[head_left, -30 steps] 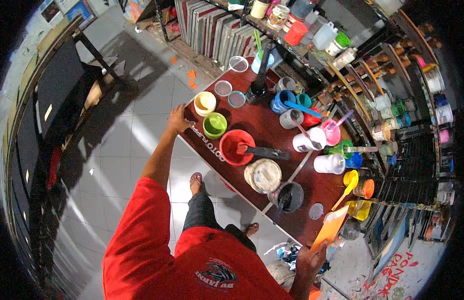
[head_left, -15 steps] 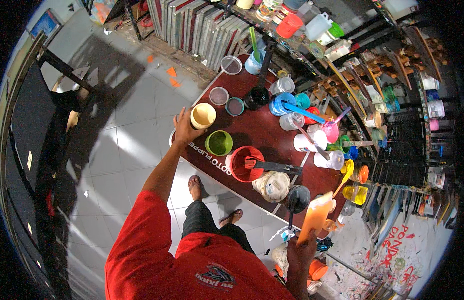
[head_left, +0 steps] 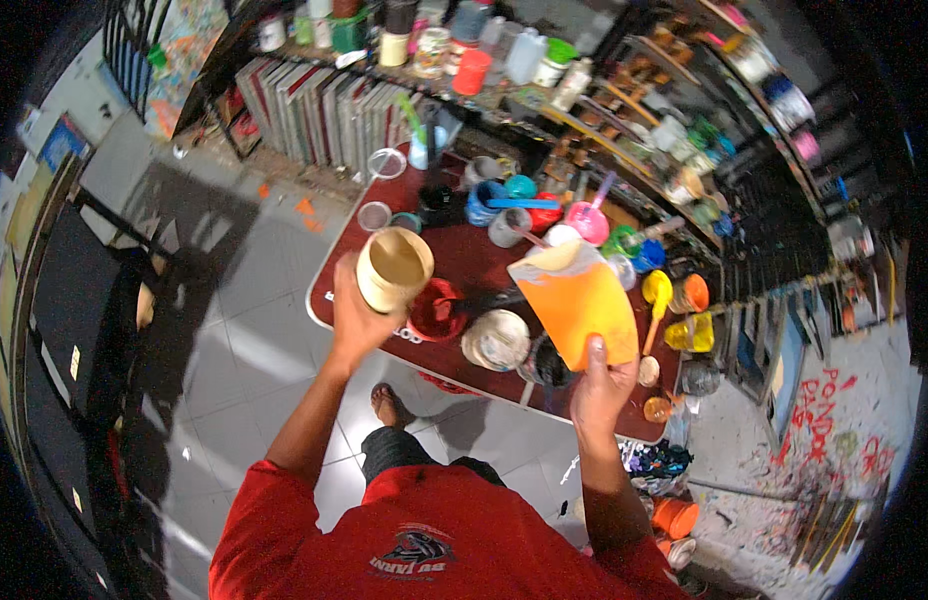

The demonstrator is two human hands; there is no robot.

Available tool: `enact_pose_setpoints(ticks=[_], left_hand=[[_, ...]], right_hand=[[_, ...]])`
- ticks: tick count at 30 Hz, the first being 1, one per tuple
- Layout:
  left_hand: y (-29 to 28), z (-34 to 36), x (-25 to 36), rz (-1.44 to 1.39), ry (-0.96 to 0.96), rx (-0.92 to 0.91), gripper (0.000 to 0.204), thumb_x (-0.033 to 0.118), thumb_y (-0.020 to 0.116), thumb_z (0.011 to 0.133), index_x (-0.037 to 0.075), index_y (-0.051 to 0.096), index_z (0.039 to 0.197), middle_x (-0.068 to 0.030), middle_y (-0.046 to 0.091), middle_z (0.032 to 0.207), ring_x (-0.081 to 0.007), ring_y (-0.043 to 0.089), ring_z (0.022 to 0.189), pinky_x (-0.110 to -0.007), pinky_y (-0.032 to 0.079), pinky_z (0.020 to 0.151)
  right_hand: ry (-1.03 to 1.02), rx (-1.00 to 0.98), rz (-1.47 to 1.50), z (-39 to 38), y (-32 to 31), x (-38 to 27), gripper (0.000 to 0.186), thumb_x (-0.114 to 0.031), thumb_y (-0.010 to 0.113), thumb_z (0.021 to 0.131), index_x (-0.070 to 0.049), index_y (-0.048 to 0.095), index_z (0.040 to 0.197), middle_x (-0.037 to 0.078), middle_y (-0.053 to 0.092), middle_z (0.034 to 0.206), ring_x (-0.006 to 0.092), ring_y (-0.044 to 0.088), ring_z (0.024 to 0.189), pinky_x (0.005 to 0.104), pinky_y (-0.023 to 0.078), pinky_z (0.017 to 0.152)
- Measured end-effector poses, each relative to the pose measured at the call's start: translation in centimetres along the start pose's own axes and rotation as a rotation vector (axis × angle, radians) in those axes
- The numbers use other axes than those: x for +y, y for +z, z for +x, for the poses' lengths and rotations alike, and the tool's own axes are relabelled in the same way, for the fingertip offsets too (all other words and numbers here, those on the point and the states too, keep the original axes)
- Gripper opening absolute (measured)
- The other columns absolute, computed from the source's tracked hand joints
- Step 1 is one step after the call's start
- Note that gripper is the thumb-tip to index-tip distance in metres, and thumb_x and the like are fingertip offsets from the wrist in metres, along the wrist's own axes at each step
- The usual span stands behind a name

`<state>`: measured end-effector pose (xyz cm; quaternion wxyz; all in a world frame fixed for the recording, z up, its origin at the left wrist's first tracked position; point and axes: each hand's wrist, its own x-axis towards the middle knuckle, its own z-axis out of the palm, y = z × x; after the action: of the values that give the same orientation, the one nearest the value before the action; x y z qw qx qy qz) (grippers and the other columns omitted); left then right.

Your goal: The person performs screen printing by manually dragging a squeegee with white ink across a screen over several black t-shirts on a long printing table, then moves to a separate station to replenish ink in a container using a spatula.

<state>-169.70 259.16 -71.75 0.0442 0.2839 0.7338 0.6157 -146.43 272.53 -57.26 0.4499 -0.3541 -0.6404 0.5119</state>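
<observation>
My left hand [head_left: 356, 325] is wrapped round a cream-coloured plastic tub [head_left: 382, 290], raised above the left end of the table and tilted so its inside shows. What lies at its bottom is hard to make out. My right hand [head_left: 599, 395] grips a flat orange plastic scraper [head_left: 589, 320], thumb on its face. Pale cream paint [head_left: 554, 257] coats the scraper's far edge. The scraper is held over the table's right half, apart from the tub. Below and between my hands stand a red bucket [head_left: 437, 312] and a paint-smeared white tub [head_left: 494, 342].
The maroon table [head_left: 449, 245] carries several paint pots at its far and right sides, including a blue tub [head_left: 486, 205], a pink pot [head_left: 587, 222] and a yellow ladle [head_left: 658, 295]. Framed screens [head_left: 324, 118] stand under a crowded shelf. Orange buckets [head_left: 676, 517] sit at lower right.
My left hand has lifted the cream tub off the table and brought it nearer. My right hand has swung the scraper up, inward over the table. The view has shifted; the green tub is hidden.
</observation>
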Motion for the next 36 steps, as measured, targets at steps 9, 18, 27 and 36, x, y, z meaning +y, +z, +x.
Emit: enact_pose_setpoints(ticks=[9,18,27,36], left_hand=[[13.7,-15.0,23.4,-0.255,0.208,-0.242,0.074,0.016,0.082,0.059,-0.002,0.040,0.116,-0.0166,0.047,0.107,-0.0296,0.052,0.103,-0.040,0.044,0.088],[24.7,-28.4,35.2,-0.435,0.243,-0.488,0.078,0.014,0.081,0.058,-0.004,0.037,0.120,-0.0170,0.046,0.111,-0.0288,0.051,0.104,-0.039,0.043,0.091],[29.9,-31.3,39.7,-0.502,0.354,-0.679,0.083,0.015,0.081,0.056,-0.004,0.037,0.123,-0.0184,0.045,0.117,-0.0311,0.048,0.111,-0.041,0.038,0.098],[37.7,-30.6,40.2,-0.639,0.367,-0.770,0.082,0.011,0.082,0.056,-0.004,0.036,0.122,-0.0178,0.046,0.115,-0.0311,0.050,0.108,-0.041,0.039,0.096]], right_hand=[[-0.544,0.119,-0.608,-5.6,-22.7,-8.6,0.012,-0.004,0.065,0.084,0.004,0.066,0.093,0.015,0.068,0.087,0.0242,0.066,0.078,0.0341,0.050,0.073],[-0.709,0.167,-0.964,-13.0,-40.9,-12.4,0.028,0.002,0.061,0.068,0.000,0.068,0.095,0.015,0.070,0.095,0.0298,0.065,0.079,0.0369,0.052,0.071],[-0.607,0.188,-1.254,-15.0,-49.2,-14.6,0.038,0.000,0.061,0.064,-0.006,0.068,0.100,0.010,0.070,0.098,0.0258,0.066,0.084,0.0357,0.052,0.073],[-0.247,0.707,-0.791,-12.2,-53.6,-13.4,0.020,-0.002,0.061,0.085,-0.001,0.066,0.104,0.009,0.069,0.095,0.0177,0.065,0.085,0.0301,0.051,0.075]])
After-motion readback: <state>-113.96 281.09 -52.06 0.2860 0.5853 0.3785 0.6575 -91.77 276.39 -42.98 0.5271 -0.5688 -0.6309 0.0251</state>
